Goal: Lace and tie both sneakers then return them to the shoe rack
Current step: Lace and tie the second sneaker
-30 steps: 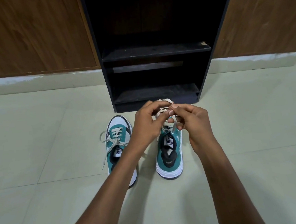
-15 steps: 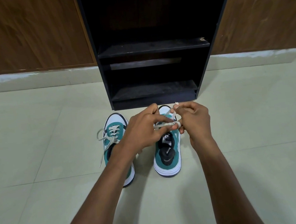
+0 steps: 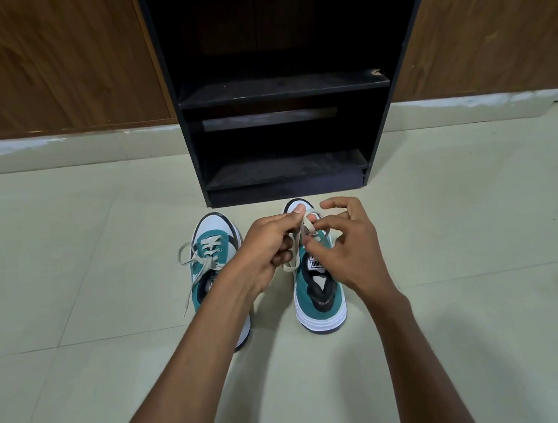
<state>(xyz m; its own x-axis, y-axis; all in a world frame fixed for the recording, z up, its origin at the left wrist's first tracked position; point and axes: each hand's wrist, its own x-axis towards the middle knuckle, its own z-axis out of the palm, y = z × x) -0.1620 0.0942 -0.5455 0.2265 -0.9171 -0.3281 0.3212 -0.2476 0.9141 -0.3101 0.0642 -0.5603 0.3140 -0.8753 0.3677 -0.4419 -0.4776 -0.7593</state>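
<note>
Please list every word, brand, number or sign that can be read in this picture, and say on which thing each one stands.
Nothing here can be read with certainty.
Tongue label of the right sneaker: a black and white patch with letters, too blurred to read.
Tongue label of the left sneaker: a small patch, mostly hidden by the left hand and the lace, not readable.
Heel of the right sneaker: a faint mark, too small to read.
Shoe rack: no text.

left hand [image 3: 267,247] pinching, right hand [image 3: 346,238] fingers spread
</note>
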